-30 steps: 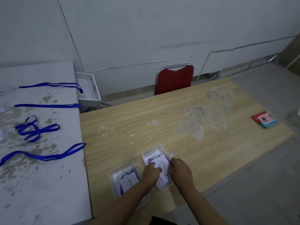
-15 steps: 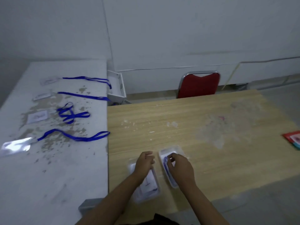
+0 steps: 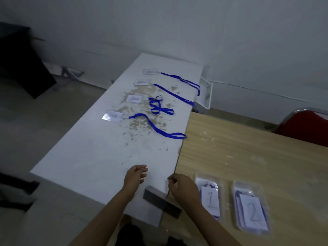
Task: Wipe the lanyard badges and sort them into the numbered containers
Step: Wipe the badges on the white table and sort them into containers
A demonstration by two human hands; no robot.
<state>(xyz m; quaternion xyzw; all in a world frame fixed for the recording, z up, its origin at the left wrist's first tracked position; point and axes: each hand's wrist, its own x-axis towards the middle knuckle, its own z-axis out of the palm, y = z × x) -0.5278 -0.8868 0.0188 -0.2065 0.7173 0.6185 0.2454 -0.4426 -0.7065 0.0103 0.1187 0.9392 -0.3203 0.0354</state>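
Left hand (image 3: 135, 176) hovers over near end of white table (image 3: 99, 157), fingers loosely curled, relaxed, holding nothing. Right hand (image 3: 182, 188) sits over the seam between white table and wooden table (image 3: 248, 157), fingers curled inward, thumb and forefinger close together; cannot tell if anything is pinched, nothing visible in it. Both forearms bare, coming in from bottom edge.

Dark grey block (image 3: 156, 198) lies between the forearms, at the near corner where the tables meet; darker flat piece just beside it toward the near side.

Just right of right hand, on the wooden table: clear container marked 1 (image 3: 210, 197), paper label with "1" on top, blue strap showing under it. Beside it, apart by a narrow gap, clear container marked 2 (image 3: 252, 210), paper label "2", blue strap along its left edge.

Farther out on the white table, four lanyard badges in a row going away. Nearest badge (image 3: 112, 115) in shiny sleeve, its blue lanyard (image 3: 156, 127) winding right to the table edge. Second badge (image 3: 134, 98), its lanyard (image 3: 158, 107) bunched in loops beside it. Third badge (image 3: 141, 82), lanyard (image 3: 174, 94) straight, reaching the right edge. Farthest badge (image 3: 150, 71), lanyard (image 3: 184, 81) running right, loop end hanging near the edge. Badge text blurred. Brown scuffed patch (image 3: 142, 121) on the table surface around the lanyards.

White open box (image 3: 205, 94) past the white table's far right corner. Red chair (image 3: 305, 126) behind wooden table at right. Dark furniture (image 3: 19, 63) far left by the wall.
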